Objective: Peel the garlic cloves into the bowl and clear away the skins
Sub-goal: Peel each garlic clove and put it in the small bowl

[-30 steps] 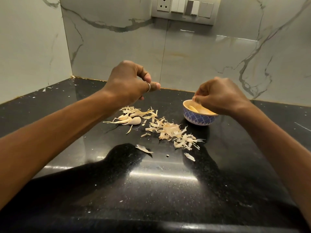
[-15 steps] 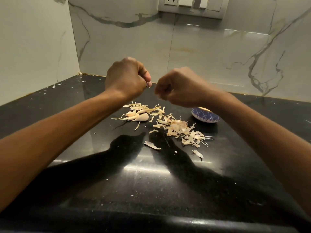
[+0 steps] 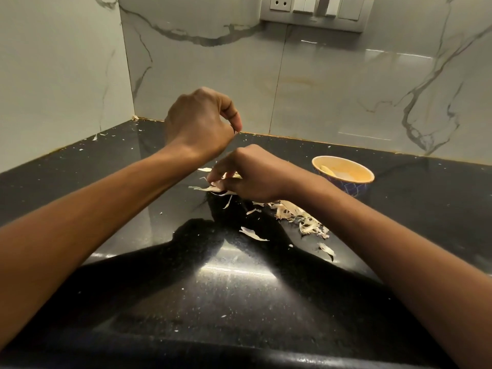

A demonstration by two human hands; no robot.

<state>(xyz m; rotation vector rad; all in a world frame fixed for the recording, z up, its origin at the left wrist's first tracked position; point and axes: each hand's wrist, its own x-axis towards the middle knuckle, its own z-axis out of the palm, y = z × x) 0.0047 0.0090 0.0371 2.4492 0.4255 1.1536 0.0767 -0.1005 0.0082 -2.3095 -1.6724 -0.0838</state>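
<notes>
My right hand (image 3: 253, 174) is down on the black counter (image 3: 213, 288), at the left end of the pile of garlic skins (image 3: 300, 214). Its fingertips pinch a pale unpeeled garlic clove (image 3: 219, 185) among loose skins. My left hand (image 3: 199, 121) hovers above and behind it with its fingers curled, and nothing shows in it; its palm side is hidden. The small blue-patterned bowl (image 3: 354, 187) stands to the right, with peeled cloves (image 3: 328, 170) inside.
Single skins (image 3: 253, 233) lie nearer to me, and another skin (image 3: 327, 249) lies to the right. Marble walls close the corner behind and to the left. A switch panel (image 3: 314, 12) sits high on the back wall. Small flecks dot the counter.
My right hand left the bowl, swung left past my left hand, and dropped onto the left end of the skin pile. My left hand stayed raised. The camera tilted down.
</notes>
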